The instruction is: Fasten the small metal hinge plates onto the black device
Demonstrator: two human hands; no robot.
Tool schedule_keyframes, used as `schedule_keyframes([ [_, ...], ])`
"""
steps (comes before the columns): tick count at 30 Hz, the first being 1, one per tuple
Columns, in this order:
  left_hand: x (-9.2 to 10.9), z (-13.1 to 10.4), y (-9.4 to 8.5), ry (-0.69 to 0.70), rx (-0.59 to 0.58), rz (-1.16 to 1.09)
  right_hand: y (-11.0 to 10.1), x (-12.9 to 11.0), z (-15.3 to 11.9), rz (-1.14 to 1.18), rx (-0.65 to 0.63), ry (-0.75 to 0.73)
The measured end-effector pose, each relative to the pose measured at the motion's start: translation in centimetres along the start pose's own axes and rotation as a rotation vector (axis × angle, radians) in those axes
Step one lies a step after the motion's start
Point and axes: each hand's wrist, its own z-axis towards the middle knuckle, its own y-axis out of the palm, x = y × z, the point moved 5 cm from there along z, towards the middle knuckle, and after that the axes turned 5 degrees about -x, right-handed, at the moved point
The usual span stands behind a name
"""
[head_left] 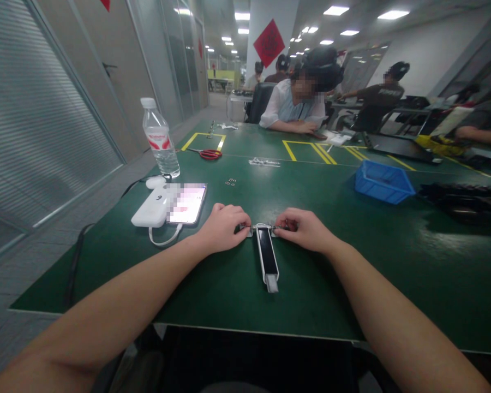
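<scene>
A narrow white device with a black face (268, 251) lies on the green table (213, 289), its grey tab (272, 284) pointing toward me. At its far end a thin crosspiece runs sideways between my hands. My left hand (226, 228) pinches the left end of this crosspiece between thumb and fingers. On the opposite side, my right hand (305, 229) has its thumb and fingers closed on the right end. The fingertips partly hide both ends of the crosspiece.
Left stand a water bottle (161, 144), a white power bank (152, 210) and a lit phone (188, 203). Beyond are small metal parts (231, 182), red-handled scissors (210, 154) and white strips (264, 162). A blue bin (383, 183) sits right. A person (297, 103) leans over the far edge.
</scene>
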Motion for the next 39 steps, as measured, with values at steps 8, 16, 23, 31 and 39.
schedule_keyframes([
  [8, -0.07, 0.04, 0.01, -0.001, -0.006, -0.009, -0.1, -0.1, -0.04, -0.008, -0.009, -0.025],
  [16, -0.04, 0.05, 0.01, -0.006, -0.007, -0.01, -0.01, -0.22, 0.03, -0.026, -0.02, -0.03],
  [23, -0.04, 0.02, -0.05, -0.007, -0.008, -0.011, -0.02, -0.12, 0.03, -0.012, -0.007, -0.028],
  [31, -0.03, 0.0, -0.04, -0.01, -0.009, -0.005, -0.12, -0.24, 0.02, -0.038, -0.003, -0.011],
  [39, -0.1, 0.01, 0.02, 0.0, -0.011, -0.005, -0.1, 0.01, -0.01, -0.01, 0.003, -0.005],
])
